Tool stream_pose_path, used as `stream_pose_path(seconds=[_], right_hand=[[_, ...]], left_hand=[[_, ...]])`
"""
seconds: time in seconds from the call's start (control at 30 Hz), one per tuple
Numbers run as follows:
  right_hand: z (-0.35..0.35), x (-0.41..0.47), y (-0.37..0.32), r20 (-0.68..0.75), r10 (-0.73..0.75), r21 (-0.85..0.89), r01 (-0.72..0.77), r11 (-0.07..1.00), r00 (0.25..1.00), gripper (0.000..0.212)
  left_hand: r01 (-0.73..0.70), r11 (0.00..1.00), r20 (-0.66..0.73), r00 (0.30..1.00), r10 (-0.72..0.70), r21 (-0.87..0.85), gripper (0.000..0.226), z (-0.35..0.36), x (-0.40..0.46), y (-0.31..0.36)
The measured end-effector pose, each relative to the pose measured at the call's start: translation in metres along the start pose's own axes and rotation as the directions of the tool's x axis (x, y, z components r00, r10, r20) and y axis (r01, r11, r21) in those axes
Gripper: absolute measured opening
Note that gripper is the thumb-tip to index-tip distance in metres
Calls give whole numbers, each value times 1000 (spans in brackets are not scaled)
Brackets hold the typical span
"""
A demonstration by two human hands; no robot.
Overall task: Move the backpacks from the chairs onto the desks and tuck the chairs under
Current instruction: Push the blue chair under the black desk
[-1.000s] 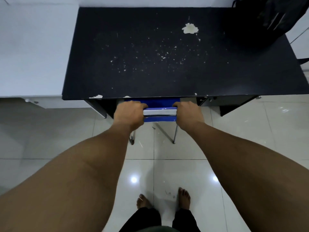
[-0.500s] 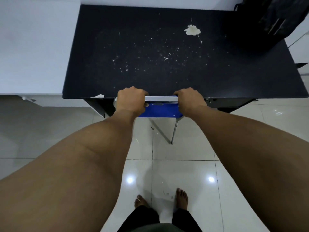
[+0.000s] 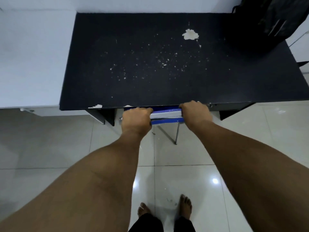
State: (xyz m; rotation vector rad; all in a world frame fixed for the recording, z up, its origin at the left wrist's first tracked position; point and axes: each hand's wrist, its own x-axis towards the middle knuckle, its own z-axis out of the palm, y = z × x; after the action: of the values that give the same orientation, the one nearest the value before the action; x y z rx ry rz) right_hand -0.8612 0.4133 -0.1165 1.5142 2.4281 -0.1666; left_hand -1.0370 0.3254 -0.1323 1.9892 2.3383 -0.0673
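Note:
A blue chair with a silver top rail and metal legs stands at the front edge of a black desk, its seat hidden beneath the desktop. My left hand grips the left end of the chair's backrest. My right hand grips the right end, its knuckles at the desk's edge. A black backpack stands on the desk's far right corner, partly cut off by the frame.
The desktop is scratched, with a chipped pale patch near the back. A white desk adjoins on the left. Glossy white floor tiles lie below. My bare feet stand behind the chair.
Both hands stay on the chair's backrest. The backrest sits close against the desk's front edge throughout; the camera view shifts slightly.

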Motion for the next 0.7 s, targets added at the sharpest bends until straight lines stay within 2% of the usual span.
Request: stream_pose_path(seconds=[0.27, 0.7], right_hand=[[1, 5, 12, -16, 17, 5, -17, 1000, 1000, 25], [9, 4, 3, -20, -14, -8, 14, 1000, 1000, 22]], left_hand=[[-23, 998, -10, 1000, 22, -53, 25, 15, 12, 3], [-176, 984, -2, 984, 176, 34, 28, 13, 11, -20]])
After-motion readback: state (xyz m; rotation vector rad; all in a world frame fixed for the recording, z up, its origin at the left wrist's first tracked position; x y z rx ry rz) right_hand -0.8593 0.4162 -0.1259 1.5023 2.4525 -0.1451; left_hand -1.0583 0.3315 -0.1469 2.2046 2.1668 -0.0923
